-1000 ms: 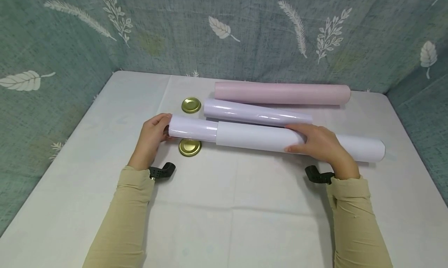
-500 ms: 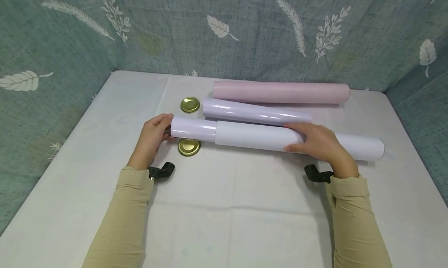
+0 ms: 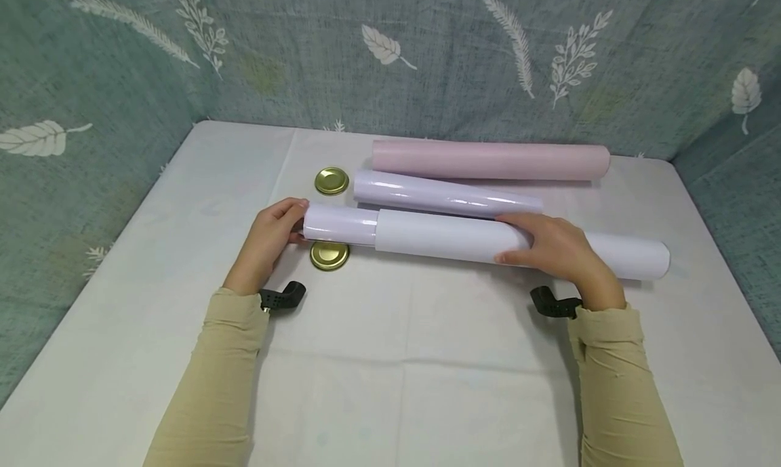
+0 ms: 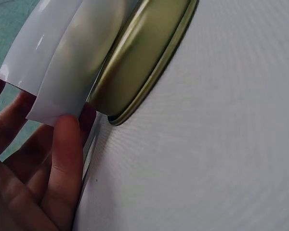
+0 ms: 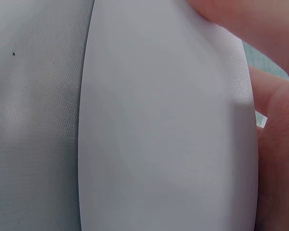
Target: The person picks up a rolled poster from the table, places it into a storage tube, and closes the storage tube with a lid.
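Note:
A glossy pale-lilac paper roll (image 3: 342, 224) sticks out of the left end of a wider white matte paper roll (image 3: 439, 235). My left hand (image 3: 268, 240) holds the glossy roll at its outer end. In the left wrist view, the thumb (image 4: 66, 149) lies on the overlapping edge of that glossy sheet, with the fingers around the end's rim. Farther right, my right hand (image 3: 552, 250) grips the white roll from above, thumb on the near side and fingers over the far side. The right wrist view is mostly filled by the white roll's surface (image 5: 164, 120).
Behind lies a second glossy lilac roll (image 3: 445, 194), close to the white roll. A pink roll (image 3: 488, 160) rests along the table's back edge. One gold jar lid (image 3: 329, 255) sits just in front of the glossy roll; another gold lid (image 3: 332, 181) is behind it.
My left hand has shifted slightly right, and the glossy roll has slid a little deeper into the white roll. The right hand stays in place on the white roll.

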`<action>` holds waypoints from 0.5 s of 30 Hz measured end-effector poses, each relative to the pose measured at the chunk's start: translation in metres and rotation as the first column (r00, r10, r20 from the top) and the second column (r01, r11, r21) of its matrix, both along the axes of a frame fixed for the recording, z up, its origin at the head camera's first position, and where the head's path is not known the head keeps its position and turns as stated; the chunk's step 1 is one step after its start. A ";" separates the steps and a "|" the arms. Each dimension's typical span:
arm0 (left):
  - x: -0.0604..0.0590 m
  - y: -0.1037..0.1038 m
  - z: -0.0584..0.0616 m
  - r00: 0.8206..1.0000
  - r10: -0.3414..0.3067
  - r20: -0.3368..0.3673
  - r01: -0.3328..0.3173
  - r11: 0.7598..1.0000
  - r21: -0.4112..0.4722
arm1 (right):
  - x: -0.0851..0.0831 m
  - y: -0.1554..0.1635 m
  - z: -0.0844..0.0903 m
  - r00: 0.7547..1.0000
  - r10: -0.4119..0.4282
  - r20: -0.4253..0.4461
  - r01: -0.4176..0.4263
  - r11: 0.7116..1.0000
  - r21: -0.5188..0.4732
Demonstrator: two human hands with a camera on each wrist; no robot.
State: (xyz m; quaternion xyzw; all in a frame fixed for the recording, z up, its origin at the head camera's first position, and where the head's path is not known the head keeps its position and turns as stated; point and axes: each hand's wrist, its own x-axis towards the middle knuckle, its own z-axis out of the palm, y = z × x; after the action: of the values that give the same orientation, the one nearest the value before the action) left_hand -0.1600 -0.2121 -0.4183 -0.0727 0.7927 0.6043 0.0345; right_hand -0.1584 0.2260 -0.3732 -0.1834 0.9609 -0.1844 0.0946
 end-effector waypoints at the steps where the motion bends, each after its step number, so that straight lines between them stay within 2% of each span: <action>1: 0.000 0.000 0.000 1.000 -0.003 0.002 0.003 1.000 -0.001 | 0.000 0.000 0.000 1.000 0.001 0.002 -0.001 1.000 0.000; 8: -0.001 0.001 0.001 1.000 -0.013 0.007 0.013 1.000 0.001 | 0.000 0.000 0.000 1.000 -0.004 -0.003 0.004 1.000 0.003; 15: -0.001 0.000 0.001 1.000 -0.017 0.020 0.018 0.999 -0.044 | -0.001 0.000 -0.001 1.000 -0.002 -0.004 0.002 1.000 0.004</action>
State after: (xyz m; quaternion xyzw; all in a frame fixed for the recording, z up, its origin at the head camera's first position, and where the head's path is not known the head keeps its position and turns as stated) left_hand -0.1613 -0.2121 -0.4171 -0.0723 0.8059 0.5858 0.0462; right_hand -0.1594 0.2259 -0.3743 -0.1826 0.9617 -0.1822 0.0930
